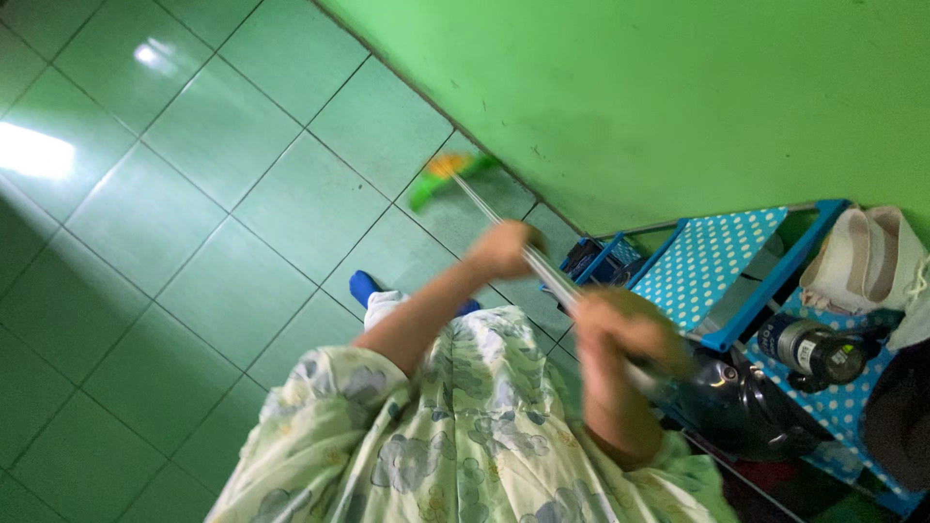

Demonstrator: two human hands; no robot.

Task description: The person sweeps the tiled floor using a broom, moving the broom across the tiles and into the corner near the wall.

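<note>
A broom handle [542, 266] is held by both hands, the left hand [502, 249] farther along it than the right hand [620, 334]. The broom head [448, 177] is set on the floor [194, 194] by the far wall [630, 97]. A shelf rack [765, 291] stands right, with a bottle [814, 351] laid on it.

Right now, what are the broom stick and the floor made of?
The broom handle looks like thin metal: pale, silvery and shiny, though motion blur leaves that open. Both the left hand and the right hand grip it. The floor looks like glazed ceramic tile: square joints, glossy light reflections.
</note>
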